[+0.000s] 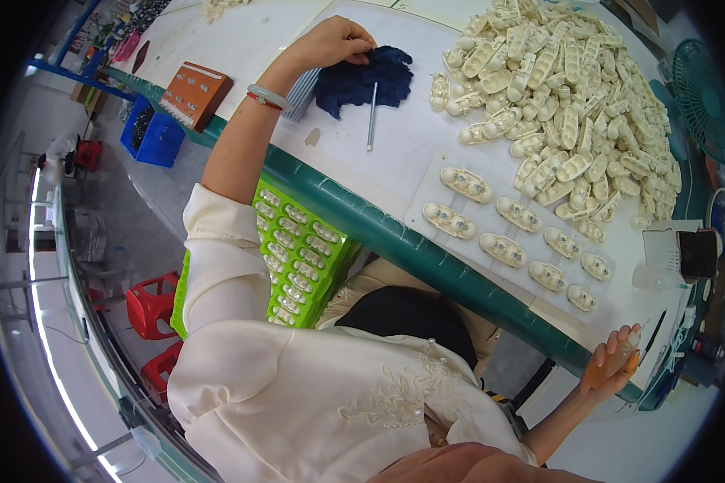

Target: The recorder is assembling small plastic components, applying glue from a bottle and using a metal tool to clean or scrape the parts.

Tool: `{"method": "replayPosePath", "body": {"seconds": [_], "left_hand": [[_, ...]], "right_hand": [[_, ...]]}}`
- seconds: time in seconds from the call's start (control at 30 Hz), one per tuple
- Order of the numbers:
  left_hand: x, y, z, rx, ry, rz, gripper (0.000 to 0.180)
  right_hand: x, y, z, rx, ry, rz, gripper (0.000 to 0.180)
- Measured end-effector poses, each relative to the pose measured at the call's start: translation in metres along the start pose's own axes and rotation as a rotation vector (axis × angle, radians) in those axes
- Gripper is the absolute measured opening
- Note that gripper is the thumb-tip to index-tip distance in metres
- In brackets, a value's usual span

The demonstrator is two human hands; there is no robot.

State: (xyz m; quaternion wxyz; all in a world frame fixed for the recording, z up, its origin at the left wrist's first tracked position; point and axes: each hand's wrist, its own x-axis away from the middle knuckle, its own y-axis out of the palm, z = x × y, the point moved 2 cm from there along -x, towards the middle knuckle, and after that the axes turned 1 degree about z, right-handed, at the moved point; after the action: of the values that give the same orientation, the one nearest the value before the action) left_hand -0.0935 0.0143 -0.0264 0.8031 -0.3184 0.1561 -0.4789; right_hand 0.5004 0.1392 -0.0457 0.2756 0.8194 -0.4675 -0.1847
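Note:
My left hand (340, 42) reaches far across the table, its fingers closed at the upper edge of a dark blue cloth (354, 84). A thin metal rod (372, 117) lies partly over that cloth. At the lower right, my right hand (608, 366) is wrapped around a small translucent squeeze bottle (630, 342) with a thin tip pointing up. Between my hands sits a flat translucent board (479, 213), carrying two rows of cream oval pieces (468, 184) with small shiny inlays.
A big heap of cream moulded pieces (572, 88) covers the far right of the table. Beside my left forearm stands an orange-brown block (196, 96). A green tray (306, 266) of oval pieces is below the green table edge (354, 200). A green fan (705, 101) stands far right.

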Motion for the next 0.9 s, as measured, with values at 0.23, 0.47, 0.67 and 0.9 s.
{"method": "replayPosePath", "body": {"seconds": [0.23, 0.47, 0.67, 0.9], "left_hand": [[0.008, -0.006, 0.003, -0.148, 0.118, -0.046, 0.021], [0.007, -0.007, 0.004, -0.106, 0.077, -0.038, 0.026], [0.001, -0.004, -0.002, -0.137, 0.106, -0.022, 0.021], [0.003, 0.004, 0.002, -0.25, 0.091, 0.095, 0.02]], "right_hand": [[0.002, 0.001, 0.0, 0.015, -0.004, 0.031, 0.037], [0.001, 0.004, -0.002, 0.033, -0.015, 0.046, 0.038], [0.002, 0.002, -0.003, 0.009, -0.015, 0.041, 0.038], [0.002, 0.002, -0.002, 0.002, -0.009, 0.043, 0.039]]}}
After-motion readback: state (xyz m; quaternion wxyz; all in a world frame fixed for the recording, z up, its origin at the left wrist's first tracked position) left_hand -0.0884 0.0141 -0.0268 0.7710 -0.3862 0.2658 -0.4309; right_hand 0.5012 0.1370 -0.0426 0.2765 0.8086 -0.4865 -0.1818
